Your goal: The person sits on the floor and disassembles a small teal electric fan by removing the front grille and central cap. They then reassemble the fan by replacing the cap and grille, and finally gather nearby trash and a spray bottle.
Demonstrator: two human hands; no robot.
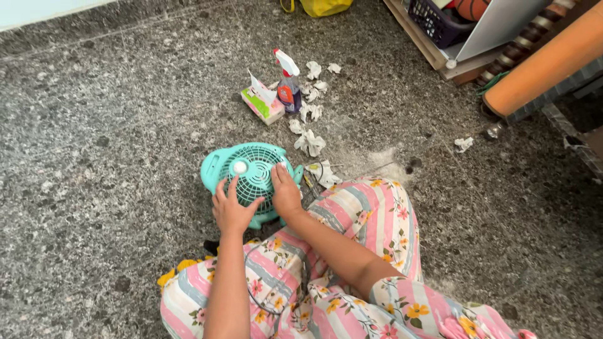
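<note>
A small teal table fan (248, 171) lies on the speckled stone floor just in front of my knees, grille facing up, with a white hub at its centre. My left hand (231, 208) rests on the near part of the grille with fingers spread. My right hand (286, 193) presses flat on the grille's right side, fingers together. Neither hand grips anything. A thin dark cord (267, 295) runs across my lap over the striped floral trousers.
Beyond the fan stand a spray bottle (288, 85) and a tissue box (262, 102), with several crumpled tissues (310, 143) scattered around. Another tissue (463, 144) lies to the right. A wooden shelf with a dark basket (440, 24) and an orange roll (540, 66) fill the far right.
</note>
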